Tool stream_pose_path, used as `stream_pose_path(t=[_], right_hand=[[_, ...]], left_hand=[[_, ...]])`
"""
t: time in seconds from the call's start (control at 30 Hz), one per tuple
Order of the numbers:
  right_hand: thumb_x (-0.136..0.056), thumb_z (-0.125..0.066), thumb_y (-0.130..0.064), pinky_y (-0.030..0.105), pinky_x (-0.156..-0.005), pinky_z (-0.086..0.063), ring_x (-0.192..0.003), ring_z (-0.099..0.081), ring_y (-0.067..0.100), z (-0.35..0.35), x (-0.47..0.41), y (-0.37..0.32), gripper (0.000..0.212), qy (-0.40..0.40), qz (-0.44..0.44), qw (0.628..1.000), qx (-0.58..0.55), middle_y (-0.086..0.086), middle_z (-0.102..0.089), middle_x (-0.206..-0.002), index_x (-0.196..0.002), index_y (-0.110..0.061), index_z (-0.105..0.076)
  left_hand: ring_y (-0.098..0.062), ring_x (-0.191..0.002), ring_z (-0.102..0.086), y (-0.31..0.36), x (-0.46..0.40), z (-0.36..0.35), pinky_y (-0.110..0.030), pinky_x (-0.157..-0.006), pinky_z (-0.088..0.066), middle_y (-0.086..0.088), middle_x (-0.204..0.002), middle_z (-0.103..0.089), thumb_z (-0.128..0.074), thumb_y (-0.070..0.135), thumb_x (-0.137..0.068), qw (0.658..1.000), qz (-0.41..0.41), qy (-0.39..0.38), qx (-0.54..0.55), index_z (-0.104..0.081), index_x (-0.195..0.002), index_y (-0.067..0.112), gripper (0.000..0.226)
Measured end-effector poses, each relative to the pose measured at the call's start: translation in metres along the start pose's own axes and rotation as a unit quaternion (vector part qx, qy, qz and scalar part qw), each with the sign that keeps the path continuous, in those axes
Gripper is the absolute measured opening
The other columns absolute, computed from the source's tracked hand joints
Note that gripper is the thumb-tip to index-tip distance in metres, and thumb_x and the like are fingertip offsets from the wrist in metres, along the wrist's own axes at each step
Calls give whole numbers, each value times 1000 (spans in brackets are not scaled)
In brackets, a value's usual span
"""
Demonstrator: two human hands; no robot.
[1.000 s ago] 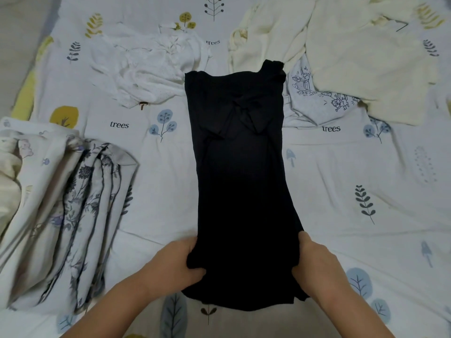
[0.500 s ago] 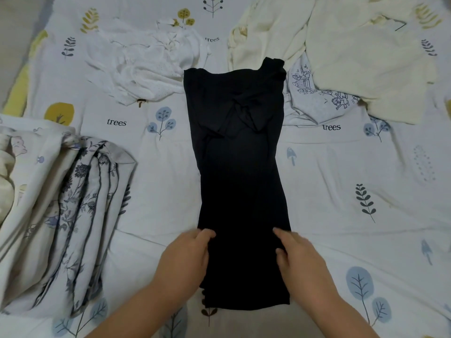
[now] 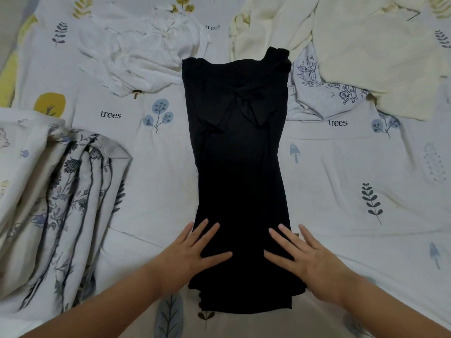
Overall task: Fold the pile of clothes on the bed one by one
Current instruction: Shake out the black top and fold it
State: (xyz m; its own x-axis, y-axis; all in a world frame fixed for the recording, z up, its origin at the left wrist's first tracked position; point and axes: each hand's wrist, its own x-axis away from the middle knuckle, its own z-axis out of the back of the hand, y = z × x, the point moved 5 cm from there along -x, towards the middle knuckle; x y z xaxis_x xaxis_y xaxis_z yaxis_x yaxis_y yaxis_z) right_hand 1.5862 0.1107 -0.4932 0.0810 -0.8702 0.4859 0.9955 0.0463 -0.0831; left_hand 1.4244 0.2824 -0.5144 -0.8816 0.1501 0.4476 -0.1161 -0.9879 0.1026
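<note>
Both hands flat, fingers spread, gripping nothing: left hand presses the near-left edge of the long black soft-knit garment, right hand presses the near-right edge. That garment lies lengthwise down the middle of the tree-print white bed sheet, sides already folded in to a narrow strip, sleeves crossed near the far end. Step looks like smoothing before the lengthwise fold. Sweep your palms away from you along the strip so the layers underneath flatten. The near hem looks uneven, with a layer poking out below, so square it first. Then pinch both near corners and carry them up to the neckline; keep edges aligned. Thin fabric probably slides, so move slowly. Unfolded pieces wait beyond: white crumpled lacy top far left, cream knit garment far right. Floral blue-and-white folded bedding sits at your left.
</note>
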Motion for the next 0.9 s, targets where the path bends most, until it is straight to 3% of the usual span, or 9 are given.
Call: stream_pose_path(t=[0.23, 0.33, 0.37, 0.43, 0.47, 0.53, 0.63, 0.77, 0.9], right_hand=[[-42, -84, -16, 44, -109, -23, -124, -52, 28, 10, -7, 6, 65, 39, 15, 997, -67, 6, -56, -133, -104, -34, -72], [-45, -79, -13, 39, -104, -41, -127, -48, 20, 33, -14, 10, 40, 100, -37, 978, -179, -3, -57, -130, -80, -33, -75], [-55, -73, -8, 32, -107, -37, -133, -39, 13, 40, -18, 17, 33, 103, -56, 955, -271, -11, -52, -133, -81, -28, -74], [-75, -60, -1, 17, -105, -34, -128, -43, -1, 53, -24, 33, 25, 68, -112, 849, -511, -20, -57, -125, -84, -20, -73], [-82, -58, -1, 20, -94, -44, -108, -60, 3, 60, -28, 43, 22, 66, -135, 774, -615, -13, -69, -104, -78, -17, -72], [-91, -54, -8, 29, -63, -44, -59, -56, 16, 67, -39, 70, 34, 106, -198, 660, -717, 3, -57, -60, -58, -14, -55], [-93, -51, -13, 24, -57, -40, -56, -52, 14, 62, -62, 104, 26, 141, -283, 551, -772, 3, -52, -59, -68, -10, -52], [-91, -57, -23, 22, -55, -50, -62, -67, 17, 48, -91, 120, 21, 144, -336, 452, -814, 5, -69, -68, -80, -7, -64], [-85, -66, -13, 27, -68, -56, -81, -70, 21, 54, -104, 128, 14, 167, -352, 519, -761, 10, -72, -90, -98, -10, -66]], left_hand=[[-41, -121, -49, 5, -7, 22, -57, -92, -42, -14, -133, -54, -82, 34, -44, 997, 32, -17, 67, -64, -113, 45, 72], [-25, -145, -1, -3, -12, 30, -53, -113, 11, 11, -153, -14, -63, 25, -71, 963, 59, 11, 264, -61, -113, 47, 48], [-10, -144, 9, -9, -13, 35, -39, -112, 23, 21, -150, -10, -56, 20, -78, 925, 76, 25, 373, -61, -111, 47, 42], [-1, -137, -28, -29, -19, 49, -26, -118, -7, 14, -137, -47, -59, 16, -84, 794, 130, 45, 592, -67, -94, 42, 29], [-6, -114, -55, -40, -20, 59, -26, -106, -36, 5, -114, -65, -64, 16, -80, 687, 165, 56, 706, -70, -82, 38, 22], [-12, -75, -67, -64, -28, 65, -22, -67, -52, -4, -82, -71, -69, 16, -71, 464, 226, 97, 851, -75, -72, 20, 8], [-18, -76, -71, -92, -46, 53, -25, -55, -55, -9, -90, -74, -58, 18, -84, 316, 347, 131, 874, -69, -103, 9, 24], [-19, -76, -71, -106, -72, 48, -24, -55, -55, -7, -90, -74, -56, 27, -91, 291, 412, 113, 856, -64, -107, 8, 26], [-20, -82, -71, -119, -88, 60, -23, -63, -56, -10, -95, -73, -66, 17, -85, 402, 407, 128, 810, -64, -105, 8, 23]])
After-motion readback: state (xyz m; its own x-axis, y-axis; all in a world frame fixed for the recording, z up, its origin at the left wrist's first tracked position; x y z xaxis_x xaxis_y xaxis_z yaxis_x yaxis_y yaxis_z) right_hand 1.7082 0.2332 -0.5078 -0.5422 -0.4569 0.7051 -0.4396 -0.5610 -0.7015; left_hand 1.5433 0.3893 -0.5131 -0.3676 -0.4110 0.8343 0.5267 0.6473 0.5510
